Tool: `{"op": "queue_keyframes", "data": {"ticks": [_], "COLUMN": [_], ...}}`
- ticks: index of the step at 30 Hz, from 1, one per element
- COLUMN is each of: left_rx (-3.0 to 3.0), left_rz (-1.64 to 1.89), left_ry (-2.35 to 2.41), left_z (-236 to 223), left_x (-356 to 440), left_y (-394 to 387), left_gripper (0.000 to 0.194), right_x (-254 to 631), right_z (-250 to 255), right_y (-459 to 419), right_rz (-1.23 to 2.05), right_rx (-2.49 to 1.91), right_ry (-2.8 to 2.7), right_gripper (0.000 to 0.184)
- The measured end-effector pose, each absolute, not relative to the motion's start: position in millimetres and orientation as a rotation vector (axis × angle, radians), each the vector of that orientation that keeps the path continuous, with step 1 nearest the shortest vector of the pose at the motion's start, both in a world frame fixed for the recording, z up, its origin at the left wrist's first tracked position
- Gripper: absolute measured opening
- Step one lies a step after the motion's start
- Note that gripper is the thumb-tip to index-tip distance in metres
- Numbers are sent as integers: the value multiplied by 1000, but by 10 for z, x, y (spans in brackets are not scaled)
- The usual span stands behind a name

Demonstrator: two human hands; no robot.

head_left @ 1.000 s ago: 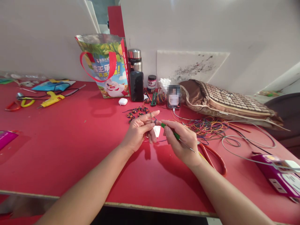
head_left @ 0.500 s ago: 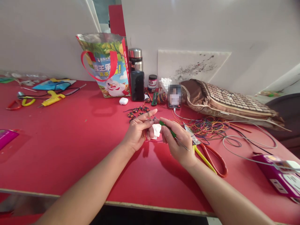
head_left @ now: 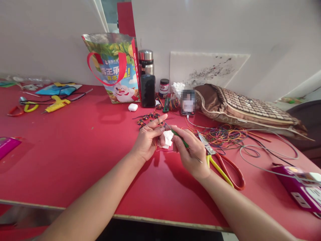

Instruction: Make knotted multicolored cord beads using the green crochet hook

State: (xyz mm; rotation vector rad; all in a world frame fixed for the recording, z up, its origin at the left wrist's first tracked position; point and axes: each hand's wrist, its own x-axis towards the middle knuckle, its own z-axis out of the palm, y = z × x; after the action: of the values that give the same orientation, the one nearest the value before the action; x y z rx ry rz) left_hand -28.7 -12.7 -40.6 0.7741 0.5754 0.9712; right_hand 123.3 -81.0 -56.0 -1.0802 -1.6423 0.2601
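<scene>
Over the middle of the table, my left hand (head_left: 147, 140) pinches thin dark yarn (head_left: 164, 126) between thumb and fingers. Its index finger points up to the right with yarn looped round it. A crumpled white piece (head_left: 167, 139), perhaps tissue, sits by its curled lower fingers. My right hand (head_left: 192, 151) grips a crochet hook (head_left: 183, 140) by its green handle; the metal tip meets the yarn near the left thumb. Stitches there are too small to make out. Just behind the left fingers lies a string of dark multicoloured crocheted pieces (head_left: 143, 121).
Scissors (head_left: 225, 171) with red and yellow handles lie beside my right wrist. Tangled multicoloured yarn (head_left: 228, 135), a cable and a brown bag (head_left: 240, 103) are behind them. A propped phone (head_left: 188, 104), a black phone (head_left: 148, 91) and a shopping bag (head_left: 120, 73) stand at the back.
The view has shifted slightly. Both hands keep nearly the same place and grip, while the hook has turned a little in my right fingers.
</scene>
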Motion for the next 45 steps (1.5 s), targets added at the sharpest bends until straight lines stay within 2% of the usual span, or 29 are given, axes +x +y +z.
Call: {"op": "queue_keyframes", "data": {"ticks": [10,21,27,38,45], "left_rx": [767,979,1010,903,993], "left_rz": [955,929,898,800,840], "left_ry": [567,669,607,462,468], "left_z": [-411,-288,-294,-281,-307], "left_x": [-301,-375,-401,-448,-433], "left_y": [-108,-76,-46,-15,-51], "left_gripper": [52,47,40,29,44], "right_x": [1248,1299,1336,1444,1455], "right_z": [-545,-581,-483,-386,-395], "right_y": [-815,-722,-706,-708,-712], "right_rz": [330,990,1157,1221,1199], "right_rx": [-1070,-915,-864,-870,-884], "right_ry": [-1623,-1071,-901,-852,-866], "right_gripper": [33,24,20,19,17]}}
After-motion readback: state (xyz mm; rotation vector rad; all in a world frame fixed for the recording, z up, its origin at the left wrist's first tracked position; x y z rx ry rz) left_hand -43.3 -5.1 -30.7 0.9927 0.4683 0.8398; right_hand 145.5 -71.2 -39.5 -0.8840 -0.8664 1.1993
